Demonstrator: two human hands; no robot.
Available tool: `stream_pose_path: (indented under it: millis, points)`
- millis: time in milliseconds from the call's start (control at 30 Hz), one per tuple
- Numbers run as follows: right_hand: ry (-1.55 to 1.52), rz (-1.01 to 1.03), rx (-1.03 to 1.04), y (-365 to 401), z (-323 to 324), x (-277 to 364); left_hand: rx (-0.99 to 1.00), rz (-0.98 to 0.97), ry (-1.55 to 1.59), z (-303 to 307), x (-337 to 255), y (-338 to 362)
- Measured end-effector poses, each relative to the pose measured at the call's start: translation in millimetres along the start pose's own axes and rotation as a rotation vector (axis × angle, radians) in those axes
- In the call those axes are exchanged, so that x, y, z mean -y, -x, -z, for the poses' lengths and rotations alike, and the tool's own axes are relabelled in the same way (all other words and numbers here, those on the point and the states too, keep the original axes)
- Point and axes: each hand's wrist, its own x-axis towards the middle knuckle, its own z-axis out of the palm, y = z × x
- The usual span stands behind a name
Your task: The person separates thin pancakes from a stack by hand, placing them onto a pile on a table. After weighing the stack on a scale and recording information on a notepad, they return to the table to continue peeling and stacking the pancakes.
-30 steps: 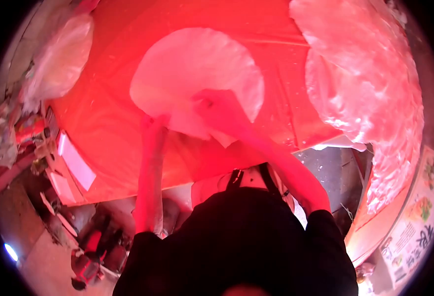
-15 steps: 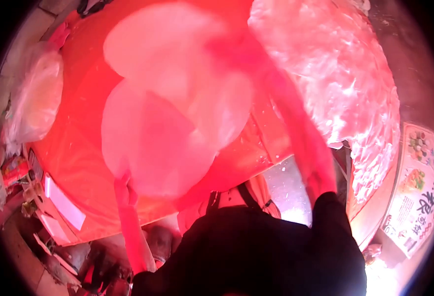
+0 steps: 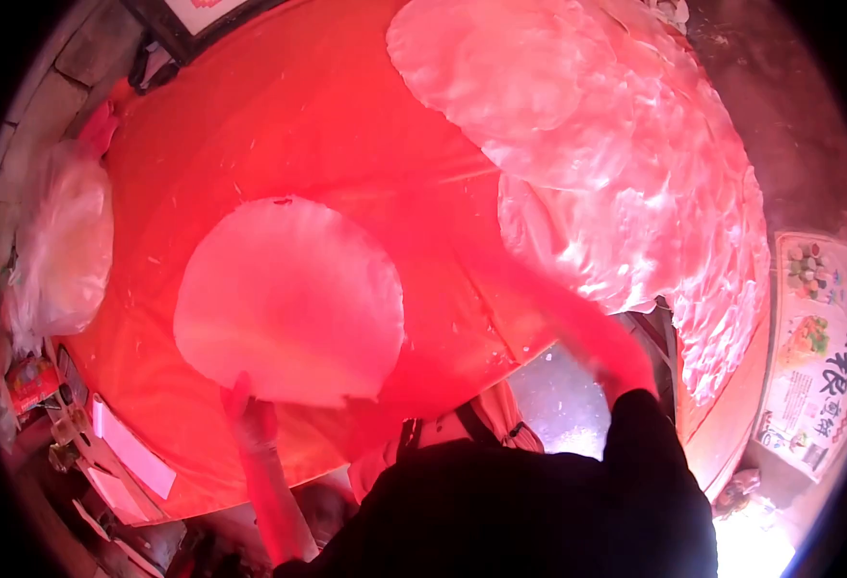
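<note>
A thin, round pancake point(image 3: 288, 299) lies flat on the red table cover. At its lower left edge is my left hand point(image 3: 250, 416), its fingers closed on the rim. My right hand point(image 3: 486, 255) is smeared by motion over the cover, between this pancake and a broad heap of overlapping pancakes point(image 3: 635, 202) on the right; its fingers cannot be made out. One smooth round pancake point(image 3: 486, 67) rests at the heap's upper left side.
A clear plastic bag point(image 3: 72, 241) with pale contents sits at the left edge of the red cover point(image 3: 279, 125). A framed board point(image 3: 197, 19) stands at the upper left. On the far right is a printed food poster point(image 3: 808, 347). Packets point(image 3: 30, 385) lie at lower left.
The blurred upper pancake has gone from the middle, and a smooth one now lies on the heap's upper left. My right hand has moved down and right. The lower pancake lies flatter.
</note>
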Motion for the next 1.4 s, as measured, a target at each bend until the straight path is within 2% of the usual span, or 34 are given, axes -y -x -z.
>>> stream_pose_path:
  millis: [33,67,100,167,200,300,333,367,533,633,733,767,800,833,967,1033,1100,1167,1233,1333,1400]
  points:
    - [-0.206,0.067,0.221,43,-16,60,0.054,-0.019,-0.054,-6,3,-7]
    - [-0.412,0.135,0.441,59,-21,86,0.108,-0.039,-0.108,-13,7,-16]
    - [-0.614,0.208,0.661,54,-18,85,0.163,-0.061,-0.158,-22,12,-26]
    - [-0.598,0.041,0.696,54,-48,106,0.269,-0.107,-0.256,-42,22,-41]
    - [-0.530,0.046,0.636,48,-67,102,0.081,0.055,-0.315,-58,18,-41]
    - [-0.393,0.059,0.504,17,-92,84,0.049,0.024,-0.316,-61,21,-49]
    - [-0.456,0.035,0.447,0,-78,55,0.025,0.019,-0.318,-61,25,-41]
    - [-0.519,0.009,0.390,-20,-63,24,0.000,0.015,-0.320,-37,17,-35]
    - [-0.816,-0.123,0.075,-133,26,-146,-0.104,-0.007,-0.334,-23,16,-39]
    - [-0.985,-0.195,-0.116,-154,70,-205,-0.171,-0.021,-0.337,-28,23,-40]
    - [-1.139,-0.276,-0.331,-107,93,-197,-0.221,-0.027,-0.345,-36,30,-42]
    - [-1.093,-0.404,-0.472,-80,70,-198,-0.231,-0.028,-0.348,-39,33,-45]
    - [-0.898,-0.393,-0.428,-37,59,-198,-0.243,-0.028,-0.353,-42,35,-46]
    - [-0.801,-0.491,-0.308,10,50,-188,-0.258,-0.029,-0.361,-42,37,-46]
    - [-0.385,-0.783,-0.290,195,21,-127,-0.292,-0.017,-0.432,-45,42,-49]
    - [-0.600,-1.001,-0.283,263,26,-85,-0.260,0.004,-0.475,-38,41,-50]
    - [-0.602,-1.002,-0.179,339,1,-72,-0.213,0.024,-0.521,-46,48,-48]
    - [-0.494,-0.894,-0.119,406,-35,-59,-0.165,0.029,-0.570,-38,47,-44]
    - [-0.532,-1.010,-0.104,410,-31,-18,-0.115,0.036,-0.628,-32,44,-44]
    - [-0.505,-0.695,-0.200,413,-22,-4,-0.025,0.050,-0.700,-29,44,-46]
    - [-0.561,-0.748,-0.175,425,-15,-7,0.040,0.050,-0.741,-39,51,-54]
